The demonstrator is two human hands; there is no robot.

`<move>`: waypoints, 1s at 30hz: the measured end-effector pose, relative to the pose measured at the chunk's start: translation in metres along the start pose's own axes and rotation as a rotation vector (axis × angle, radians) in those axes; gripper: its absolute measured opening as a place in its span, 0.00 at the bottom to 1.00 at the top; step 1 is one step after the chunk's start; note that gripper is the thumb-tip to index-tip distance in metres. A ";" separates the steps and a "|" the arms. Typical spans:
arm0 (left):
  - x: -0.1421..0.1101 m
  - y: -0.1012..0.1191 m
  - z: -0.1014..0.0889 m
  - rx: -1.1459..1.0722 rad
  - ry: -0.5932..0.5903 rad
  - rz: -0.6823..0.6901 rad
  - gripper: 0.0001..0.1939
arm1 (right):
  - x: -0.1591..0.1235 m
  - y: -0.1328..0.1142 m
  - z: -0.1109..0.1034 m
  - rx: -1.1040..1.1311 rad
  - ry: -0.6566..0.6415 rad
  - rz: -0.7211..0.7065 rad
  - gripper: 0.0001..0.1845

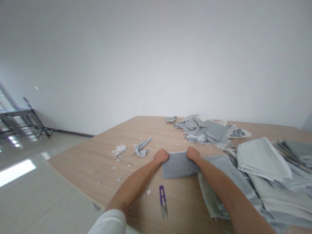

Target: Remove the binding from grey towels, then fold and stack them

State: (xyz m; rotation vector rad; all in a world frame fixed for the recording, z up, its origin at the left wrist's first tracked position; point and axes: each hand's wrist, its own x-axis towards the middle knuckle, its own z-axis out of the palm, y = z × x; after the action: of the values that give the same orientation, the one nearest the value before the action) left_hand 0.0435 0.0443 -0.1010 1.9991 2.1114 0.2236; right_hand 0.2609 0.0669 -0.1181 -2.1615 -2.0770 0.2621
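A grey piece of fabric (179, 165) hangs just at the wooden table, stretched between my two hands. My left hand (161, 156) is closed round its upper left corner, and my right hand (193, 153) grips the upper right corner. The fingertips of both are hidden from me. Nearer to me, below the fabric, lie purple thread snips (163, 202) with their blades pointing my way. To the right, partly under my right forearm, sits a stack of pale grey cloth (226, 169).
Heaped grey fabric pieces (204, 130) lie at the table's back, with a small folded piece (170, 119) beside them. A white cloth (263, 157) tops piles on the right. Scraps (142, 148) and white lint (119, 149) litter the table's left (92, 159). A tripod (40, 122) stands far left.
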 end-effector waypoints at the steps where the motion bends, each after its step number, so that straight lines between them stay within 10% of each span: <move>1: -0.002 0.001 -0.001 0.006 0.005 -0.001 0.18 | -0.002 -0.001 0.000 0.003 0.020 0.004 0.15; 22: -0.029 -0.010 -0.009 -0.069 -0.123 -0.064 0.35 | -0.100 -0.025 -0.004 -0.073 0.021 -0.518 0.21; 30: -0.030 0.000 -0.003 -0.197 -0.189 -0.062 0.12 | -0.100 -0.020 -0.002 -0.070 -0.064 -0.462 0.19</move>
State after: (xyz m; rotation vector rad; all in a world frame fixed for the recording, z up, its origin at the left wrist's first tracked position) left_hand 0.0443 0.0143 -0.0958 1.7672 1.9493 0.2129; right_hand 0.2387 -0.0322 -0.1083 -1.6536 -2.5741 0.2090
